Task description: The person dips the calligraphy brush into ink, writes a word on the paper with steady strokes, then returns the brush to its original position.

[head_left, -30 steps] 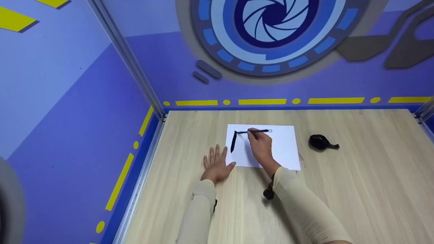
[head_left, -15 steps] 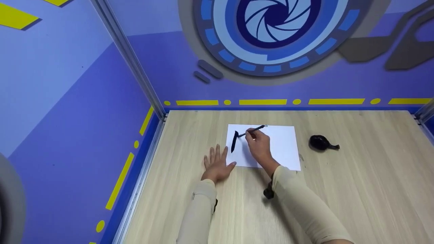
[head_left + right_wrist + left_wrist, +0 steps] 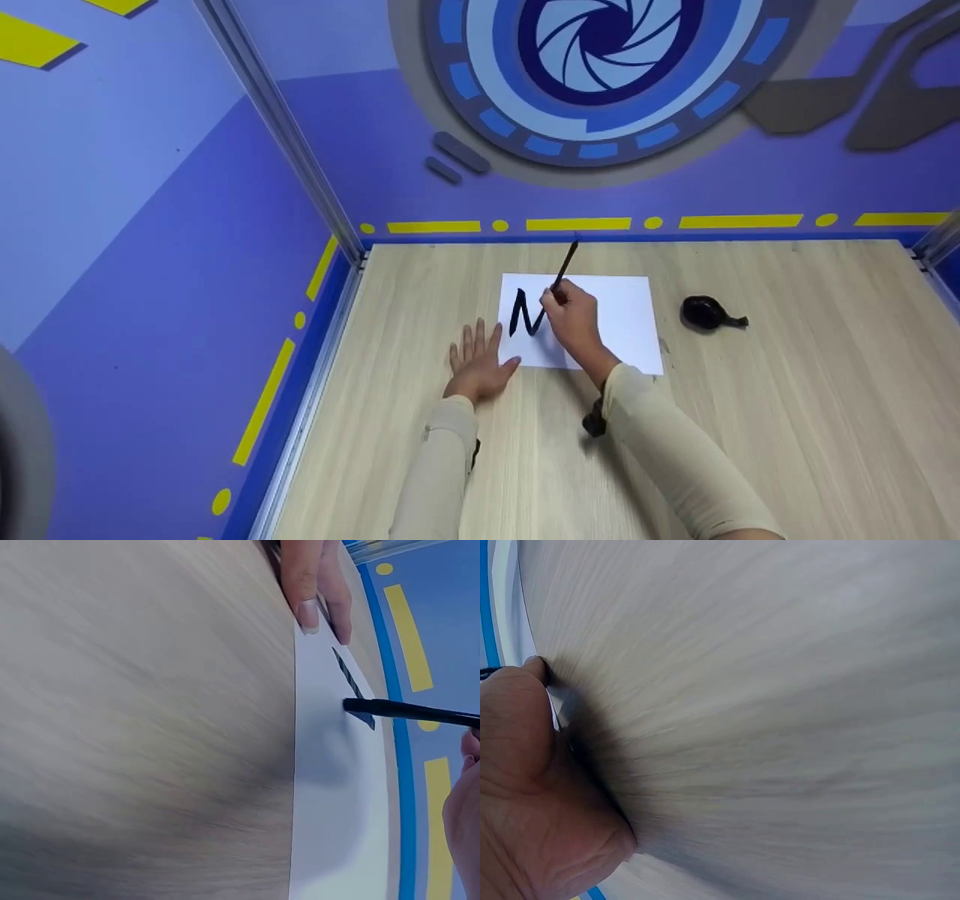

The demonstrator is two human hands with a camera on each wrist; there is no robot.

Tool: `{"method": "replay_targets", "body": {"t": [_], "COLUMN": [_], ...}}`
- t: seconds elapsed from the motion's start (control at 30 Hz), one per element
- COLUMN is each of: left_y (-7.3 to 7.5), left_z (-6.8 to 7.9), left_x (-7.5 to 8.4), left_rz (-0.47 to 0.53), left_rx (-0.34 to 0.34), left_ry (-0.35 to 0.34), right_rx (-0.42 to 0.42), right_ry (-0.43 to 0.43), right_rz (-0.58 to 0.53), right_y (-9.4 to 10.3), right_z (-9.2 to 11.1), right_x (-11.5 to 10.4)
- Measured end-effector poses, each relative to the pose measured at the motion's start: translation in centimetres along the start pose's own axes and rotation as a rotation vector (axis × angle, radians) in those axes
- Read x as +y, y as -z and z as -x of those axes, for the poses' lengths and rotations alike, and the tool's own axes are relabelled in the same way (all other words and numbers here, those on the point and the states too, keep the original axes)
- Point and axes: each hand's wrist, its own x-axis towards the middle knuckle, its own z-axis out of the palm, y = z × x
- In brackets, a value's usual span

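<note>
A sheet of white paper (image 3: 628,330) lies on the wooden table. My right hand (image 3: 576,319) pinches a dark ink brush (image 3: 567,261), whose upper end points towards the back wall. In the right wrist view the brush (image 3: 420,713) reaches down to the paper with its dark tip beside a black stroke (image 3: 346,672). On the sheet's left part, black strokes (image 3: 517,311) run down, with a second slanting line leading to the brush tip. My left hand (image 3: 480,369) rests flat with spread fingers at the paper's left edge, its thumb over the lower left corner.
Right of the paper sits a small black dish (image 3: 703,313) with a short handle. Blue-purple panels (image 3: 330,150) stand behind and to the left of the table (image 3: 810,390). A black wrist device (image 3: 595,421) hangs below my right wrist.
The brush has swung from nearly level to steeply upright. Its tip has moved down the paper, and a new slanting black stroke runs from the first one's top. The left hand stays put.
</note>
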Motion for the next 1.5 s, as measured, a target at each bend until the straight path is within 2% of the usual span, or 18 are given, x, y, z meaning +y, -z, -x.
{"method": "replay_targets", "body": {"t": [0.37,0.6,0.83,1.1,1.5], "left_y": [0.1,0.6,0.4,-0.1,0.4], "left_z": [0.1,0.8,0.3,-0.1,0.6], "left_x": [0.1,0.3,0.2,-0.2,0.2], "left_rz": [-0.042,-0.014,-0.035,-0.052,-0.003], "left_rx": [0.002,-0.003,-0.004,-0.017,-0.013], "left_ry": [-0.002,-0.002,-0.005,-0.004,-0.008], "right_rx": [-0.005,0.087,0.142,0.124,0.128], "right_ry": [-0.029,-0.030,-0.037,-0.052,-0.079], "right_rz": [-0.023,-0.080,-0.116,-0.116,-0.118], "right_y": [0.8,1.9,2.7,3.0,2.9], "right_z": [0.2,-0.3,-0.6,-0.2,-0.3], "right_x": [-0.5,-0.9,-0.9,-0.5,0.2]}}
